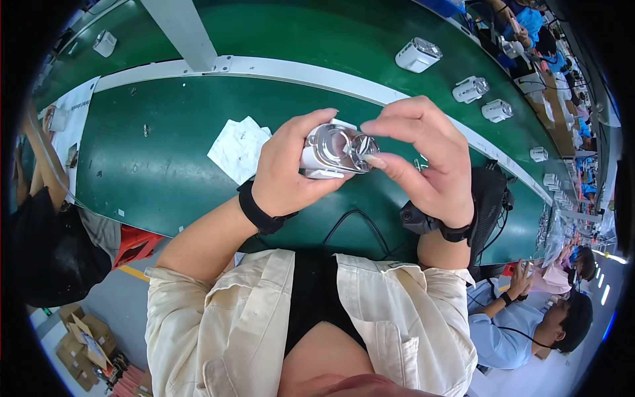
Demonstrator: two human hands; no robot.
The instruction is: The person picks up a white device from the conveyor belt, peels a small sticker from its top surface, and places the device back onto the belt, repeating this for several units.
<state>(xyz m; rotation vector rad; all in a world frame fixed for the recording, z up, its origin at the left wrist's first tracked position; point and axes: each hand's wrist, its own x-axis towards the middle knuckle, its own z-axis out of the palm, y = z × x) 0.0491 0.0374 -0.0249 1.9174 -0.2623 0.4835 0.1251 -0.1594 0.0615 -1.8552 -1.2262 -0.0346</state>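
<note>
A small white device with a clear, shiny dome-like cover [333, 149] is held over the green table in front of me. My left hand [283, 167] wraps round its white body from the left, thumb along the far side and fingers beneath. From the right, my right hand [438, 153] reaches to the clear end; its thumb and index fingertips touch either side of that end in a pinch, with the other fingers curled. The underside of the device is hidden by my left hand. A crumpled white paper sheet [238, 149] lies beside my left hand.
Beyond a white rail [284, 69] runs a green belt carrying several similar white devices [419, 55]. A black camera-like object [418, 218] and a black mesh item [488, 198] sit by my right wrist. A black cable [357, 213] loops near me. Co-workers sit on both sides.
</note>
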